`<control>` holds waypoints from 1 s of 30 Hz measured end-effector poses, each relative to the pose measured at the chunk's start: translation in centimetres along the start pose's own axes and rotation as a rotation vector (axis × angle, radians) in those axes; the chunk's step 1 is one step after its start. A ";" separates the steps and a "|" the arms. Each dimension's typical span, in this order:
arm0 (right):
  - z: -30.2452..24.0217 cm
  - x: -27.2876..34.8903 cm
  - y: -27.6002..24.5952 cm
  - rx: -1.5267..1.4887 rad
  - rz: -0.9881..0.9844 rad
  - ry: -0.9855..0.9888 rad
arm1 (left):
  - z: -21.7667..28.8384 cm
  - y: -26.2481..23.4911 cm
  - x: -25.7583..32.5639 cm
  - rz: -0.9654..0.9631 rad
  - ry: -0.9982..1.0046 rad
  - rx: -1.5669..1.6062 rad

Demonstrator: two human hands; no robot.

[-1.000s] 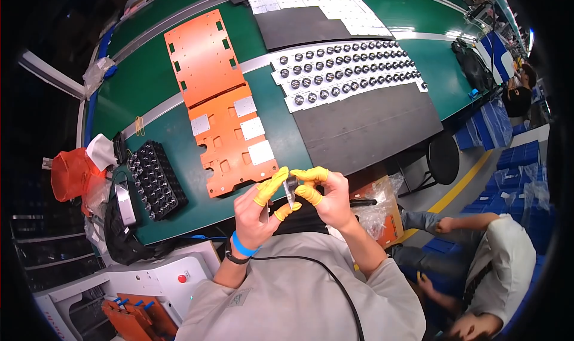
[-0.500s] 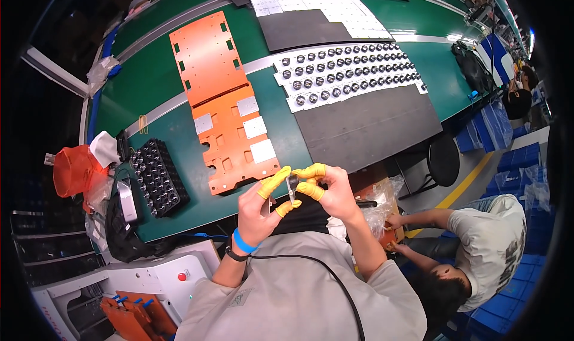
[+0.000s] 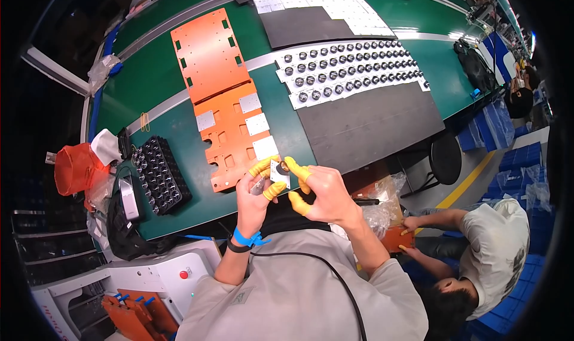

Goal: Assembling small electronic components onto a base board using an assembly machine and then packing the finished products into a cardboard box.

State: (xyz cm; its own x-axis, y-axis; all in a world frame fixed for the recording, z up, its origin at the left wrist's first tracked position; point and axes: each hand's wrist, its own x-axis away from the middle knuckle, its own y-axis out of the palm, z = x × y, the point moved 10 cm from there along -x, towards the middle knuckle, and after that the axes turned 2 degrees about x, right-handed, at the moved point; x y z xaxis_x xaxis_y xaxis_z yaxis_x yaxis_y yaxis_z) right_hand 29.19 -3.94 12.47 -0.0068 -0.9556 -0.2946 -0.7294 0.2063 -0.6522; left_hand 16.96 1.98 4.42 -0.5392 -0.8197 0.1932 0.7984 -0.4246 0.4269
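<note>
My left hand (image 3: 256, 191), in yellow finger cots, pinches a small silver plate (image 3: 278, 178) with a black round part (image 3: 283, 167) on its face. The plate is tilted up toward me, above the near edge of the table. My right hand (image 3: 323, 188), also in yellow finger cots, is close beside it with thumb and fingers apart. A right fingertip meets the edge of the black round part; whether it presses there I cannot tell. Beyond my hands lies an orange panel (image 3: 230, 141) with silver plates (image 3: 258, 124) set on it.
Rows of white plates with black round parts (image 3: 350, 73) stand on a black board (image 3: 371, 123). At left are a black tray of round parts (image 3: 158, 173) and a red bag (image 3: 75, 167). A co-worker (image 3: 493, 239) at right handles an orange piece (image 3: 397, 238) near a stool (image 3: 442, 161).
The plate has turned from edge-on to face-up and shifted slightly left. My right thumb has come off the part and spread away. The co-worker's hands have moved right a little.
</note>
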 end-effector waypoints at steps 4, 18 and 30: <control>0.6 1.0 -0.5 0.275 0.298 -0.015 | -0.4 0.5 -0.4 0.083 0.100 -0.176; 2.1 6.3 -2.8 0.112 0.512 -0.054 | -2.5 3.8 0.3 -0.177 0.051 -0.266; 4.3 6.0 -0.3 -0.243 0.328 0.113 | 8.7 -4.2 0.4 0.450 0.407 -0.886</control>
State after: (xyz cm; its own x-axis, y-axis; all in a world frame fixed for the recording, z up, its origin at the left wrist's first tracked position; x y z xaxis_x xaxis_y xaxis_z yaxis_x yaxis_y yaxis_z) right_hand 32.31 -8.83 7.89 -0.3308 -0.8672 -0.3722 -0.8161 0.4610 -0.3485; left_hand 11.02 6.77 10.33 -0.1481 -0.9673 -0.2057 0.8994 -0.0453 -0.4348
